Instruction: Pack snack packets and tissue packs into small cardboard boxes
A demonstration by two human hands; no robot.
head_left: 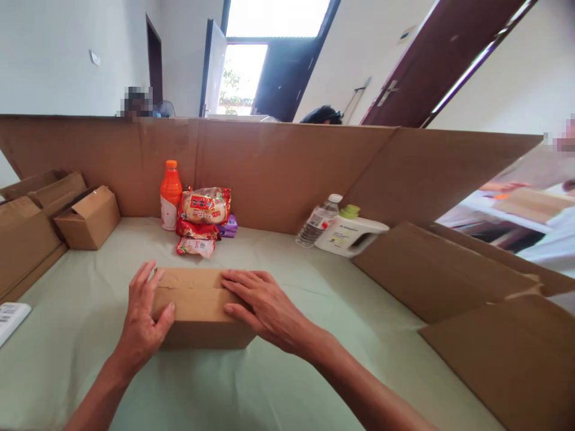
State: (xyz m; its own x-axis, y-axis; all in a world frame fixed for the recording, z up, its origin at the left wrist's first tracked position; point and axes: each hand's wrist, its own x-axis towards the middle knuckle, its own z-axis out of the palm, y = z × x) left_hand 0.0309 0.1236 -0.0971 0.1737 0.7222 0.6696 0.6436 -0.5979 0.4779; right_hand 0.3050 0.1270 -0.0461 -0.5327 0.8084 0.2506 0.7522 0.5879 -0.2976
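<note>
A closed cardboard box [197, 305] sits on the green cloth in front of me, its top flaps meeting along a seam. My left hand [146, 311] clasps the left end, thumb over the top edge and fingers spread along the side. At the right end, my right hand [260, 302] holds the box with its fingers and thumb laid over the top. The box is steadied between both hands. Its far side is hidden.
Behind the box stand an orange bottle [171, 197] and red snack packets [204, 206]. A clear bottle [320, 221] and a white jug [350, 233] are farther right. Cardboard boxes [90, 218] line the left; a cardboard wall [278, 170] closes the back.
</note>
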